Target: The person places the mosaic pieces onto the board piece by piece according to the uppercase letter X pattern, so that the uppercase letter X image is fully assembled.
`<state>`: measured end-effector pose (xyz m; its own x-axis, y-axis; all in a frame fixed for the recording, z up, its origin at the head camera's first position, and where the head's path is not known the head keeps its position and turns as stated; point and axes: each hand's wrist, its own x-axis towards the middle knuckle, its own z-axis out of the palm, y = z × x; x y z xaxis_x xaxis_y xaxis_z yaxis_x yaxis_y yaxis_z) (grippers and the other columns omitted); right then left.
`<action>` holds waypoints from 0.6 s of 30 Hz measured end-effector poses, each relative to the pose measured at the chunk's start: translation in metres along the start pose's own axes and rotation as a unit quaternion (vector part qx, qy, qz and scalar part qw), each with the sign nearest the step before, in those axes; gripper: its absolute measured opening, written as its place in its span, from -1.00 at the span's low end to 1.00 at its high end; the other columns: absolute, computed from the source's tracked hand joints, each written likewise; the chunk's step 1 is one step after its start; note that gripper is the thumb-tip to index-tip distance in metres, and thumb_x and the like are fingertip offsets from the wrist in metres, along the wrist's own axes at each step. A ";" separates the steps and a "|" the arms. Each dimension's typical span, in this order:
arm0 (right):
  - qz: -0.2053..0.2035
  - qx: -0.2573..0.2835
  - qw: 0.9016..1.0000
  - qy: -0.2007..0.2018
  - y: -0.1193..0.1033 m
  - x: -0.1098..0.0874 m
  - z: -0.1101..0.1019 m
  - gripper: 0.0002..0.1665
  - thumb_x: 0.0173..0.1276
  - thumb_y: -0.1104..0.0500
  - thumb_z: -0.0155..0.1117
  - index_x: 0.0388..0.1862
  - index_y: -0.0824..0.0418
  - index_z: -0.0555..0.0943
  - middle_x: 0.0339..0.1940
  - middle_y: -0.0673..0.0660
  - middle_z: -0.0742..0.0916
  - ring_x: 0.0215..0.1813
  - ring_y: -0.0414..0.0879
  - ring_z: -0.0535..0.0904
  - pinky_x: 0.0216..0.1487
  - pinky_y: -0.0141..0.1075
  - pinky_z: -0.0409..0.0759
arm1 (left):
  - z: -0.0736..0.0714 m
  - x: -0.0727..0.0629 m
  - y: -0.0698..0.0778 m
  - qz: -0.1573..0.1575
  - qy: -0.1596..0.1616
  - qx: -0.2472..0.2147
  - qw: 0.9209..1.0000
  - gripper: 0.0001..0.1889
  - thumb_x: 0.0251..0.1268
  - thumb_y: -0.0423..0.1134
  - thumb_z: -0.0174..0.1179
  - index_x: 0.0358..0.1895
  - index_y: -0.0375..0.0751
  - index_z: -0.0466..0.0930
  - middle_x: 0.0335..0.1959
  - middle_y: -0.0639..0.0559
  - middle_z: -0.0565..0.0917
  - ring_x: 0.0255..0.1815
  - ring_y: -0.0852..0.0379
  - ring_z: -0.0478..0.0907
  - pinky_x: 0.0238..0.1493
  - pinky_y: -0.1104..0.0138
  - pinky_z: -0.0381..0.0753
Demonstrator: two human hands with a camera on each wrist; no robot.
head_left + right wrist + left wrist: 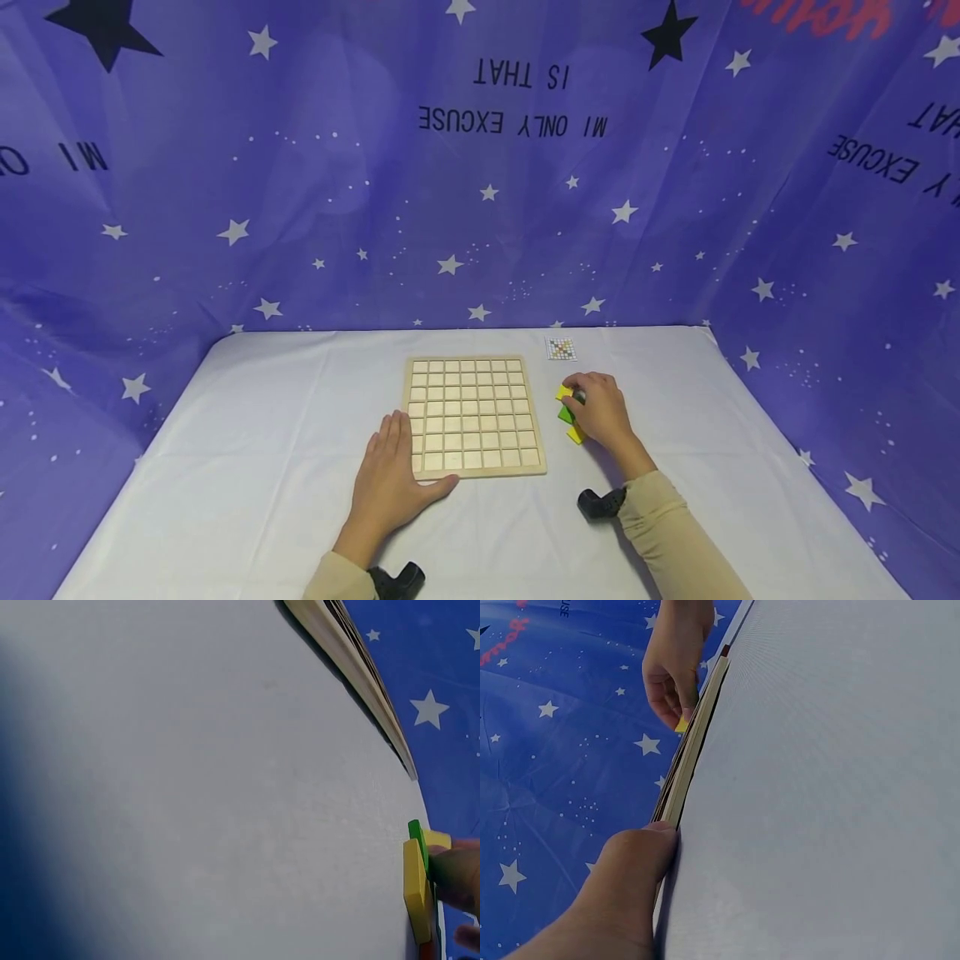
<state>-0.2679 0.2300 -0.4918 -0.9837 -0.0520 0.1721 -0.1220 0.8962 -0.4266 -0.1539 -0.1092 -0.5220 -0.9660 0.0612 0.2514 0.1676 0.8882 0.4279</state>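
A square wooden grid board [480, 475] lies on the white table in the head view. My left hand [390, 483] rests at its near left corner, fingers straight along the left side and thumb along the front edge; the left wrist view shows the thumb [641, 851] against the board's edge [694, 757]. To the right of the board, my right hand [602, 412] pinches a yellow tile [563, 392] between thumb and fingertips. Under and beside that hand are a green tile [565, 414] and another yellow tile [575, 434]. The hand partly covers this little group.
A small card with a coloured grid pattern [561, 348] lies beyond the right hand, near the table's far edge. A purple starry cloth [450, 208] hangs behind and beside the table [262, 467]. Each wrist carries a black camera mount [600, 504].
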 end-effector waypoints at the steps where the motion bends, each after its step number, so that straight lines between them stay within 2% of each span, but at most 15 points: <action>1: -0.005 0.008 1.000 -0.002 0.001 0.001 0.001 -0.72 0.30 0.13 0.41 -0.01 0.11 0.69 -0.06 0.15 0.74 0.26 0.23 0.47 0.27 0.20 0.41 | 0.000 0.000 0.000 0.000 0.000 0.000 1.000 0.35 -0.12 0.56 0.26 0.52 -0.49 0.04 0.56 -0.37 0.13 0.60 -0.29 0.04 0.57 -0.10 0.10; 4: -0.015 0.027 0.999 -0.012 0.002 0.003 0.003 -0.73 0.30 0.16 0.41 -0.02 0.08 0.68 -0.22 0.08 0.72 0.06 0.12 0.53 0.11 0.06 0.48 | 0.000 -0.001 0.000 0.000 -0.002 0.002 1.000 0.36 -0.12 0.57 0.24 0.52 -0.48 0.03 0.56 -0.36 0.12 0.60 -0.28 0.03 0.57 -0.09 0.10; 6: -0.009 0.044 0.999 -0.019 0.002 0.004 0.003 -0.74 0.31 0.16 0.40 -0.02 0.06 0.67 -0.26 0.05 0.69 -0.05 0.05 0.51 0.04 0.00 0.44 | -0.001 0.000 -0.001 -0.003 -0.010 0.004 1.000 0.36 -0.12 0.58 0.22 0.53 -0.47 0.00 0.58 -0.35 0.09 0.62 -0.27 0.00 0.58 -0.08 0.07; 10: 0.006 0.085 0.996 -0.019 0.001 0.007 0.003 -0.76 0.34 0.12 0.38 -0.02 0.01 0.67 -0.26 0.03 0.68 -0.12 0.00 0.48 0.02 -0.04 0.34 | -0.001 0.000 -0.001 -0.007 -0.021 0.003 1.000 0.37 -0.12 0.58 0.22 0.55 -0.45 -0.03 0.59 -0.33 0.06 0.63 -0.24 -0.03 0.60 -0.07 0.05; 15: -0.010 0.158 0.987 -0.025 -0.012 0.017 0.005 -0.79 0.37 0.15 0.34 -0.03 0.06 0.68 -0.26 0.05 0.69 -0.21 -0.07 0.52 -0.11 -0.23 0.46 | -0.001 -0.001 0.000 -0.005 -0.010 0.003 1.000 0.36 -0.13 0.57 0.25 0.53 -0.46 0.03 0.57 -0.34 0.12 0.62 -0.25 0.01 0.58 -0.08 0.08; 18: -0.012 0.182 0.983 -0.038 -0.024 0.024 0.010 -0.79 0.38 0.15 0.34 -0.02 0.07 0.68 -0.24 0.06 0.69 -0.22 -0.08 0.53 -0.17 -0.29 0.51 | -0.002 -0.001 0.000 -0.004 -0.008 0.004 1.000 0.35 -0.13 0.58 0.23 0.52 -0.47 0.05 0.57 -0.34 0.13 0.61 -0.26 0.02 0.58 -0.08 0.09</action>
<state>-0.2901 0.2034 -0.4861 -0.9853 -0.1165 0.1251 -0.1710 0.6785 -0.7145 -0.1527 -0.1099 -0.5204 -0.9703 0.0615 0.2339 0.1585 0.8922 0.4230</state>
